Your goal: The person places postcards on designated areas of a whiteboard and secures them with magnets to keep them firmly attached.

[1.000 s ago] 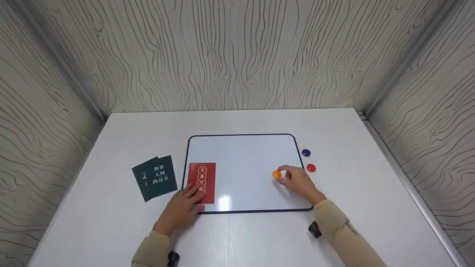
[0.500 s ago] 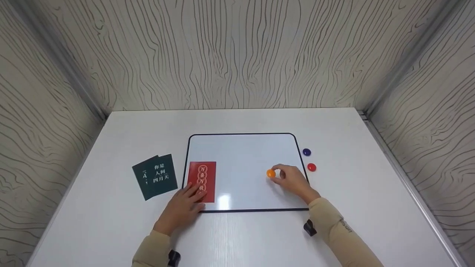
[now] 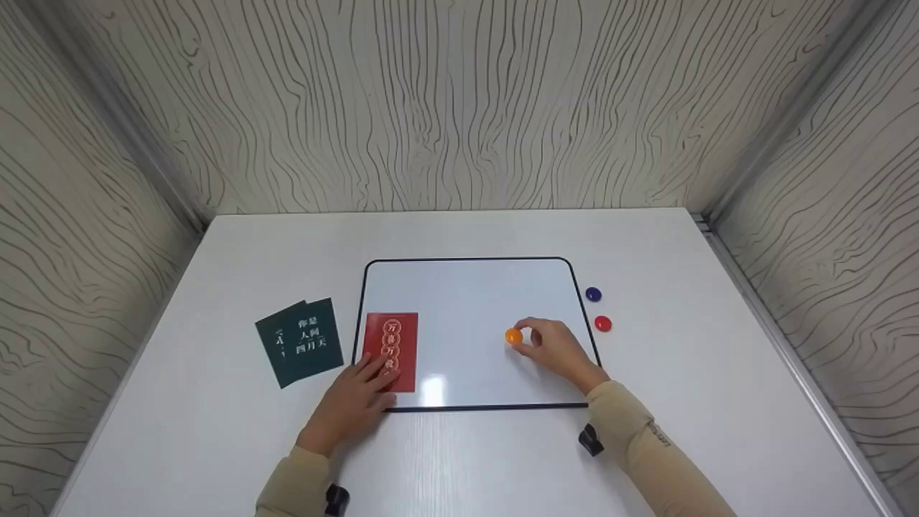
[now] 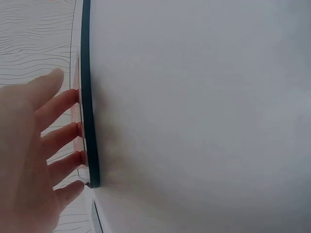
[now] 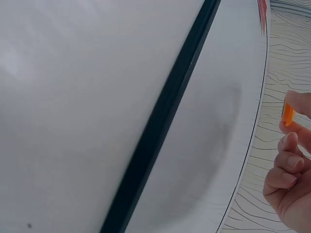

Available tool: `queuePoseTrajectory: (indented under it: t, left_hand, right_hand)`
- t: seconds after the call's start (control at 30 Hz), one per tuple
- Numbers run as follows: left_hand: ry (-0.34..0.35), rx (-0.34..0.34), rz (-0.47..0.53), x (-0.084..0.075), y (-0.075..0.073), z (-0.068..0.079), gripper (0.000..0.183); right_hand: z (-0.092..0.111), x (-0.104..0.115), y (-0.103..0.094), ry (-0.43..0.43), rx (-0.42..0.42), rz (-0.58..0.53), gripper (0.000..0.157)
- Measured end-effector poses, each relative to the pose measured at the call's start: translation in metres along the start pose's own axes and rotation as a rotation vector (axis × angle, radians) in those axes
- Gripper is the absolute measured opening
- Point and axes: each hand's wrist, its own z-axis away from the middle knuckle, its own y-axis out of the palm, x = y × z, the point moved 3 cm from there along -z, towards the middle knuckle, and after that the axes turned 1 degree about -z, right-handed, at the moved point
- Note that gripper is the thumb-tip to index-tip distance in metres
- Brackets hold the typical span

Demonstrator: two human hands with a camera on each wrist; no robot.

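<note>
A red card [image 3: 403, 334] with gold lettering lies at the left side of a black-edged whiteboard [image 3: 459, 301]. My left hand [image 3: 352, 402] rests on the card's lower part with its fingers spread and extended; the left wrist view shows those fingertips at the board's dark edge. Over the right half of the board, my right hand [image 3: 556, 348] pinches a round orange magnet [image 3: 513, 336] between thumb and index finger. In the right wrist view the orange magnet [image 5: 288, 114] is seen edge-on, held apart from the board, with the other fingers curled below it.
Two overlapping dark green cards [image 3: 316, 337] with white lettering lie left of the board. Just beyond its right edge sit a dark blue round magnet [image 3: 593, 294] and a red one [image 3: 603, 324]. Wood-grain panels [image 3: 452, 108] enclose the white table [image 3: 459, 233] at the back and sides.
My right hand has moved a little leftward over the board, carrying the orange magnet toward the red card. The left hand stays on the card.
</note>
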Motion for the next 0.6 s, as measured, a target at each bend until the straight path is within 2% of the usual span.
queuePoseTrajectory:
  t: [0.6]
  left_hand:
    - [0.019, -0.010, 0.007, -0.002, -0.001, 0.002, 0.048]
  right_hand:
    - [-0.006, 0.018, 0.013, -0.061, 0.017, 0.024, 0.028]
